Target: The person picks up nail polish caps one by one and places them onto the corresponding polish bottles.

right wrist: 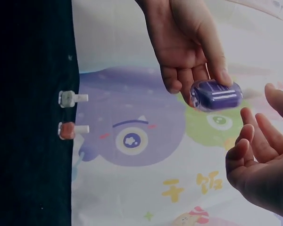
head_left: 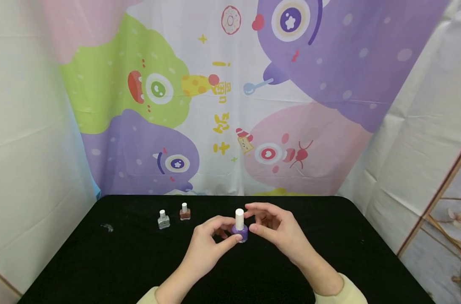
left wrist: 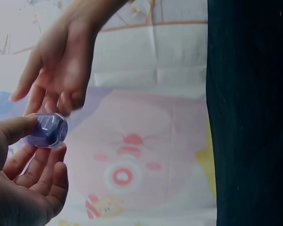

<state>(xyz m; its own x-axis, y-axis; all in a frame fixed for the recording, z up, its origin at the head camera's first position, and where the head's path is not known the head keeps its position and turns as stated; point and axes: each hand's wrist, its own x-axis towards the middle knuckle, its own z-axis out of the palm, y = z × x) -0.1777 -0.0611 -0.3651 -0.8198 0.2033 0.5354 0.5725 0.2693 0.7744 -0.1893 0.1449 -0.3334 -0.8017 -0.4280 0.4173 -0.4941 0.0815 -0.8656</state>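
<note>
Held upright above the table is a purple nail polish bottle with a tall white cap. My left hand pinches its glass body between thumb and fingers. On the cap's other side is my right hand, fingers loosely bent and apart, holding nothing. In the right wrist view a gap shows between the right hand and the bottle. The left wrist view shows the left thumb on one face of the bottle and fingers on the other.
Two more white-capped nail polish bottles stand toward the back left of the black table: a silvery one and a reddish-brown one. Farther left lies a small pale mark. A cartoon-printed curtain hangs behind the table's far edge.
</note>
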